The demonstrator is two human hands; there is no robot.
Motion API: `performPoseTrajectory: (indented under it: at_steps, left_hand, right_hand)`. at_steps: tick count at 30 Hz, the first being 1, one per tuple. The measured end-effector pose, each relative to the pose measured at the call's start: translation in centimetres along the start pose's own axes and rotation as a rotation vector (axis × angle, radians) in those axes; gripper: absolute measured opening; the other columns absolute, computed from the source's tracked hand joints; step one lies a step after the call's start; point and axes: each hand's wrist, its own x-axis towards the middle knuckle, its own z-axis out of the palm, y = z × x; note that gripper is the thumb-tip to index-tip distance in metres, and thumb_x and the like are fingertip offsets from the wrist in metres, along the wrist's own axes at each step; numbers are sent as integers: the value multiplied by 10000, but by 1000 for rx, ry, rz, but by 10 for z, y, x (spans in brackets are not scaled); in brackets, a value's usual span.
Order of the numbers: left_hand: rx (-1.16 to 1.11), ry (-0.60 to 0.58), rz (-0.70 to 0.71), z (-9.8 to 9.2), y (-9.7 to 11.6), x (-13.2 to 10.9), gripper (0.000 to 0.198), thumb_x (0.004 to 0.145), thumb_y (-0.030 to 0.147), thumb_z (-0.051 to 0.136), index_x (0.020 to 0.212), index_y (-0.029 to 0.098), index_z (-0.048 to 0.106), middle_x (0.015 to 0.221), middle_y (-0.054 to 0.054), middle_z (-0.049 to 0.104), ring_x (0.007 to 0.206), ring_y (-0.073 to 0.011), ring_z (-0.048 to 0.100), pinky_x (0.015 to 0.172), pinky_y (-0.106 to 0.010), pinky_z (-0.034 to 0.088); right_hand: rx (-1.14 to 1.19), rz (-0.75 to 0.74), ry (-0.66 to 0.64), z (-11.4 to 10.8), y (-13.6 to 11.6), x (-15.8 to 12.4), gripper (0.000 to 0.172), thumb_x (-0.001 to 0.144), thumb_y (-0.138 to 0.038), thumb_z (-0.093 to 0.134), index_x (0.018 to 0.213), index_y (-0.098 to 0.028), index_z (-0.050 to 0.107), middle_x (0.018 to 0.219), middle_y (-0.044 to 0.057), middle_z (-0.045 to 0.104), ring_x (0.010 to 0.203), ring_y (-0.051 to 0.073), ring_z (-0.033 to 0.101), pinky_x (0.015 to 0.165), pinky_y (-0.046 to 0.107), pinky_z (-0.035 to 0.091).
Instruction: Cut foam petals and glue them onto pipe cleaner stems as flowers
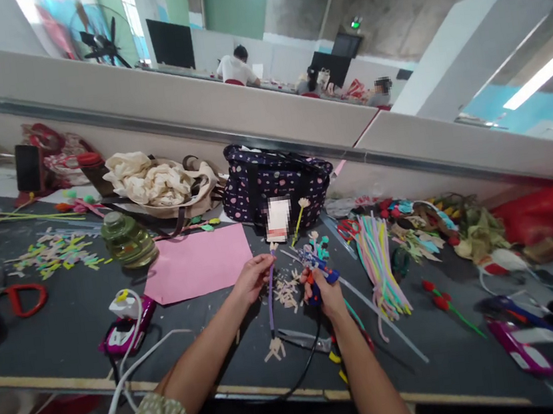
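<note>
My left hand [255, 278] is closed in a pinch near the upper end of a thin purple stem [271, 308]. A small cream piece shows at the stem's top, just above my fingertips. My right hand [323, 292] is wrapped round a blue glue gun [315, 257], whose nozzle end points up and left toward the stem. A black cord hangs from below that hand. Between my hands, a pile of small cream pieces [287, 291] lies on the dark table [196, 338]. By the stem's lower end is a cream petal-like piece [275, 349].
A pink sheet [202, 260] and a bottle of yellowish liquid [128, 238] lie left of my hands. Ahead stands a dark patterned bag [244, 191]. To the right are a bundle of pastel strips [379, 265] and a red flower [442, 304]. White cables cross the table's left edge.
</note>
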Motion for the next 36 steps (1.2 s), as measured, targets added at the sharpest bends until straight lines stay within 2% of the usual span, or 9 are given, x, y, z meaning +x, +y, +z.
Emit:
performPoseTrajectory:
  at_steps: [3,5,10,12,15,20,28,31,36]
  left_hand:
    - [34,32,45,-2,-2,0,299,588,332,791,720,121,626,565,37,476,456,-30,367,406,-164,207]
    - [67,40,66,-2,-3,-2,297,608,347,778,728,120,629,593,24,501,470,-35,384,416,-167,228]
    - [111,53,136,-3,-6,-6,281,650,364,748,751,133,623,628,14,518,480,-41,395,428,-171,263]
    - [114,38,136,-3,-7,-7,273,667,366,735,749,134,616,612,21,500,473,-42,387,427,-173,267]
    - [135,10,137,0,-10,-8,266,689,373,717,745,137,608,604,22,497,467,-45,386,437,-180,282]
    - [163,43,157,2,-9,-13,256,677,364,724,709,139,608,606,16,522,462,-45,392,435,-182,278]
    - [140,133,59,-21,9,-22,256,609,299,778,687,116,617,617,-20,557,437,-32,374,381,-163,203]
    - [-19,128,44,-11,7,-10,292,524,227,823,662,107,596,637,-10,549,451,-23,381,371,-146,187]
    - [-137,59,29,11,-4,7,284,546,220,816,688,108,597,646,0,538,452,-20,361,366,-143,192]
  right_hand:
    - [0,-69,72,-4,20,-3,377,778,-527,583,842,-158,623,668,14,641,399,75,488,423,226,457]
    - [-65,-100,57,-8,26,-8,361,804,-508,562,848,-156,633,639,21,637,452,96,534,475,230,472]
    - [-310,-206,-6,-6,18,-21,319,818,-469,556,801,-163,647,685,48,663,531,133,589,521,241,473]
    - [-409,-243,-21,0,12,-26,303,796,-461,585,800,-165,646,619,29,642,505,132,575,494,233,459]
    - [-477,-305,52,8,7,-31,331,762,-494,602,784,-166,641,572,9,618,457,121,545,449,223,437]
    - [-459,-276,109,13,3,-31,350,762,-514,591,759,-168,642,602,16,636,449,113,535,461,232,433]
    - [-342,-237,77,10,12,-31,372,757,-527,596,774,-158,640,667,42,663,446,107,517,439,232,419]
    - [-348,-242,39,5,15,-32,350,772,-502,597,823,-157,633,672,36,663,463,109,533,460,232,441]
    - [-405,-269,68,4,14,-33,359,800,-502,563,797,-152,637,641,34,652,463,104,525,472,232,440]
